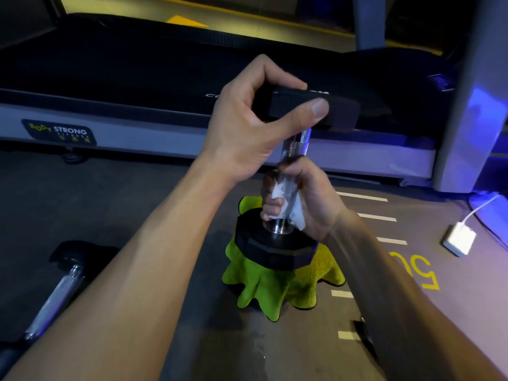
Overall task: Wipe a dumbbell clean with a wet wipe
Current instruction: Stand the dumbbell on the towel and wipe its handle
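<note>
A black dumbbell (272,250) with a chrome handle stands upright on a green cloth (264,287) on the floor. My left hand (247,125) grips its upper black head from the side, thumb across the front. My right hand (299,199) is wrapped around the lower part of the chrome handle with a white wet wipe (279,192) pressed between palm and metal. The wipe's edges stick out between my fingers. The knurled upper part of the handle shows bare between my two hands.
A second dumbbell (61,281) lies on the floor at the lower left. A treadmill (137,86) runs across the back, its grey post (467,105) at the right. A white power adapter (459,239) with cable lies at the right, beside white dashes and yellow floor markings.
</note>
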Demonstrator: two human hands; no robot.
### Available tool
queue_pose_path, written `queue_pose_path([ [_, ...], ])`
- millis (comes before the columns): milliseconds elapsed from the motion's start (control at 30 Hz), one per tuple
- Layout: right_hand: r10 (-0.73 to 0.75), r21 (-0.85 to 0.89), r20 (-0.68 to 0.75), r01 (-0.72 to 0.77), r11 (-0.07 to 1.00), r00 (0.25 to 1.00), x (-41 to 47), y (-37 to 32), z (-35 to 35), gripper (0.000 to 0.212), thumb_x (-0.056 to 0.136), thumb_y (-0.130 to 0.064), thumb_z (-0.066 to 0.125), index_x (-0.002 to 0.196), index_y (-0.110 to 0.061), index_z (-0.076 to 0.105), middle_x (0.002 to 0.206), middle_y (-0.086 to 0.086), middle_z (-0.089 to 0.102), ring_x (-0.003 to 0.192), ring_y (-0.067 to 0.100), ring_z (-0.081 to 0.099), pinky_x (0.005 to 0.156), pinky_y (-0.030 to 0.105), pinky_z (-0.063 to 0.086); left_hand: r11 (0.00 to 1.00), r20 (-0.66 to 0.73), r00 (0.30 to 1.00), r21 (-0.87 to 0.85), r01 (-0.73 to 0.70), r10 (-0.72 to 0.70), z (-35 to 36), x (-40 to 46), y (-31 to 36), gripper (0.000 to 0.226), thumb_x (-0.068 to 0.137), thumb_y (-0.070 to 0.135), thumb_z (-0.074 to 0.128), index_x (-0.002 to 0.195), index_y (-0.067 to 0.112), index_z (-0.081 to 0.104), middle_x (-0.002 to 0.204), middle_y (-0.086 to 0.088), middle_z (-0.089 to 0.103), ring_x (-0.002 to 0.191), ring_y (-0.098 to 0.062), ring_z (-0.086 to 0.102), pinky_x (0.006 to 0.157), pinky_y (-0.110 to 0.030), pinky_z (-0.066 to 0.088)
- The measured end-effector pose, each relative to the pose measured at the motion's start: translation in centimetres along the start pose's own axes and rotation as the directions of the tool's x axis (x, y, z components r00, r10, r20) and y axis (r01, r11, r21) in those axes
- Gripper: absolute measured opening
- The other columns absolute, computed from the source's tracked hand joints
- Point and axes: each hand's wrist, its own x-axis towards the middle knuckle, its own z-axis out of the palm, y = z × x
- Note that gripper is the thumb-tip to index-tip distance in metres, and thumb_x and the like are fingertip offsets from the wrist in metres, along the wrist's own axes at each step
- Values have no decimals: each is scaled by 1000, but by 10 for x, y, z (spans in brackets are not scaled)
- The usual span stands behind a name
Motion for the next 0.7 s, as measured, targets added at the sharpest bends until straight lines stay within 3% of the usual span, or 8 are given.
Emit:
queue_pose_path([
  [67, -42, -69, -194, 29, 997, 980, 6, 4, 11, 23, 74, -21, 62, 64, -13, 44, 49, 4, 32, 43, 19, 34, 58, 33, 33, 1000, -12, 1000, -1, -2, 2, 1, 0, -1, 31, 84, 22, 87, 101, 8, 66, 108, -20, 74, 98, -35, 71, 86, -51, 58],
  [167, -210, -260, -526, 79, 962, 824, 13, 15, 25, 33, 83, -21, 68, 59, -13, 48, 46, 5, 41, 40, 20, 37, 53, 32, 34, 1000, -25, 1000, 4, 0, 0, 1, -1, 0, 34, 82, 26, 88, 101, 8, 67, 107, -18, 74, 96, -34, 71, 84, -53, 59],
  [267, -406, -471, -593, 109, 875, 695, 9, 27, 32, 23, 81, -28, 70, 70, -12, 58, 53, 2, 51, 46, 17, 43, 51, 28, 38, 1000, -43, 999, 30, 1, 0, -1, -3, 0, 36, 83, 29, 88, 103, 7, 67, 107, -15, 75, 96, -28, 72, 85, -49, 60],
  [333, -376, -357, -586, 189, 915, 717, 5, 33, 35, 17, 86, -30, 64, 82, -15, 59, 62, -2, 55, 56, 14, 50, 56, 26, 43, 999, -52, 999, 40, 1, 1, -2, -3, 0, 36, 83, 30, 87, 103, 7, 66, 107, -15, 74, 97, -26, 72, 85, -47, 60],
  [400, -258, -25, -539, 290, 957, 802, 2, 32, 33, 17, 89, -31, 55, 95, -15, 59, 85, 1, 58, 78, 16, 54, 72, 31, 46, 1000, -51, 999, 24, 0, 1, -2, -3, 0, 34, 83, 27, 88, 101, 9, 66, 107, -16, 75, 97, -29, 72, 86, -50, 59],
  [467, -144, 320, -459, 314, 894, 877, -1, 23, 32, 22, 93, -27, 47, 91, -8, 58, 85, 9, 54, 73, 21, 50, 69, 30, 39, 1000, -37, 999, 14, -2, 3, -1, -3, 0, 32, 83, 26, 88, 100, 11, 66, 108, -16, 75, 98, -31, 72, 87, -52, 59],
  [567, -11, 329, -407, 158, 931, 913, -1, 7, 24, 37, 95, -35, 34, 76, -8, 51, 62, 10, 48, 50, 22, 39, 56, 30, 26, 1000, -10, 1000, 13, -6, 6, 0, -5, 1, 32, 82, 28, 89, 100, 13, 66, 109, -13, 75, 99, -29, 72, 88, -51, 59],
  [700, 96, 120, -250, -67, 990, 964, 9, -5, 9, 59, 94, -56, 28, 60, -8, 41, 47, 9, 35, 39, 18, 29, 54, 31, 28, 1000, -5, 1000, 2, -13, 14, 1, -4, 2, 32, 81, 30, 89, 98, 18, 66, 110, -14, 75, 103, -32, 72, 92, -58, 57],
])
